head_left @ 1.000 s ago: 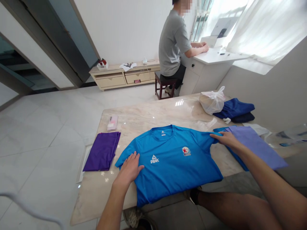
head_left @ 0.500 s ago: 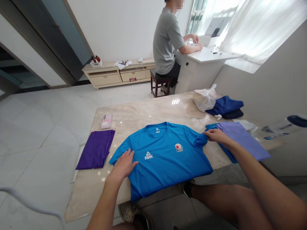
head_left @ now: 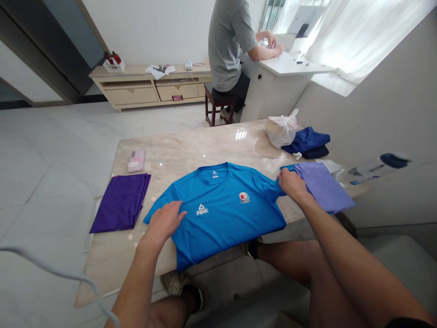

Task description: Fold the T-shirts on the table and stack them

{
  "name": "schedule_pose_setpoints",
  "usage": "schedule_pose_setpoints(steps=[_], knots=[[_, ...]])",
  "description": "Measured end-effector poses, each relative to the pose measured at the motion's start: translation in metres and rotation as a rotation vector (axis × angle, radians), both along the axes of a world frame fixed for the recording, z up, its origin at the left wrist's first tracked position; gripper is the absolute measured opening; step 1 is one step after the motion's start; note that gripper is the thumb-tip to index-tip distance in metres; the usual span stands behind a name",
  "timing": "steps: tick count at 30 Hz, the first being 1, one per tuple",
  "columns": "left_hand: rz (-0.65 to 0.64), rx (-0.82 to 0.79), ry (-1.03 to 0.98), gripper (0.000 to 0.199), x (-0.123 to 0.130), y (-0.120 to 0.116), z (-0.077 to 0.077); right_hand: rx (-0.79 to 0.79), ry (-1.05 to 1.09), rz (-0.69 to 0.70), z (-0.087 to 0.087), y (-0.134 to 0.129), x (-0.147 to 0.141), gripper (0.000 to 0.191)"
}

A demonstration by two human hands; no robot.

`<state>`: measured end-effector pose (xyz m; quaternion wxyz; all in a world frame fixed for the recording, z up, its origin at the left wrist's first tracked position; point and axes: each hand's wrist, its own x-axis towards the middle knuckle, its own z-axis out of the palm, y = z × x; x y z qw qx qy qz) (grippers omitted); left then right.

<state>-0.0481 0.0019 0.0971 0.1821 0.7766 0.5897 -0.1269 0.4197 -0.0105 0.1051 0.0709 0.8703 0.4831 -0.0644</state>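
A blue T-shirt (head_left: 225,214) lies spread front side up, its neck away from me and its lower part hanging over the table's near edge. White lettering and a small red-and-white emblem show on its chest. My left hand (head_left: 166,219) rests over the sleeve side at the left, fingers stretched out and holding nothing. At the right, my right hand (head_left: 292,183) pinches the end of the other sleeve, which is bunched and stretched outward. Just beyond that hand lies a folded lavender cloth (head_left: 326,187), with blue fabric showing beneath it.
Folded purple cloth (head_left: 119,202) and a small pink packet (head_left: 137,161) lie on the marble-like table (head_left: 184,146) at left. A white plastic bag (head_left: 282,129), dark blue clothes (head_left: 307,142) and a clear bottle (head_left: 367,171) are at right. A person (head_left: 227,45) sits at a white desk (head_left: 290,64).
The view has shifted, so everything sits further left and higher. My right hand still grips the sleeve, which looks pulled out somewhat straighter. My left hand stays by the left sleeve.
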Motion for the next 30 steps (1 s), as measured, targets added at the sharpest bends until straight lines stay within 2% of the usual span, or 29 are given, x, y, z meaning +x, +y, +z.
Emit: schedule_pose_setpoints(steps=[4, 6, 9, 11, 13, 16, 20, 25, 27, 30], knots=[[0.103, 0.274, -0.042, 0.046, 0.003, -0.002, 0.023, 0.032, -0.067, 0.094, 0.019, 0.003, -0.033, 0.041], [0.185, 0.351, -0.053, 0.044, 0.002, -0.004, 0.031, 0.075, -0.037, 0.202, 0.029, 0.001, -0.053, 0.040], [0.288, 0.391, -0.037, 0.042, -0.006, -0.008, 0.037, 0.076, 0.281, 0.464, 0.037, -0.002, -0.079, 0.036], [0.344, 0.437, -0.024, 0.042, -0.014, -0.010, 0.038, 0.053, 0.548, 0.535, 0.038, -0.003, -0.086, 0.036], [0.382, 0.461, -0.012, 0.042, -0.026, -0.011, 0.035, 0.070, 0.658, 0.463, 0.036, -0.001, -0.085, 0.037], [0.401, 0.358, 0.034, 0.041, -0.043, -0.012, 0.023, 0.084, 0.512, 0.385, 0.037, -0.001, -0.075, 0.038], [0.434, 0.144, 0.117, 0.049, -0.059, -0.016, 0.005, 0.015, 0.187, 0.484, 0.049, -0.012, -0.075, 0.037], [0.532, 0.008, 0.152, 0.062, -0.073, -0.023, -0.008, 0.068, 0.109, 0.519, 0.063, -0.019, -0.092, 0.042], [0.533, 0.011, 0.142, 0.057, -0.076, -0.022, -0.012, 0.073, 0.101, 0.532, 0.066, -0.019, -0.101, 0.043], [0.489, 0.012, 0.053, 0.032, -0.075, -0.017, -0.018, 0.054, 0.105, 0.546, 0.071, -0.017, -0.112, 0.043]])
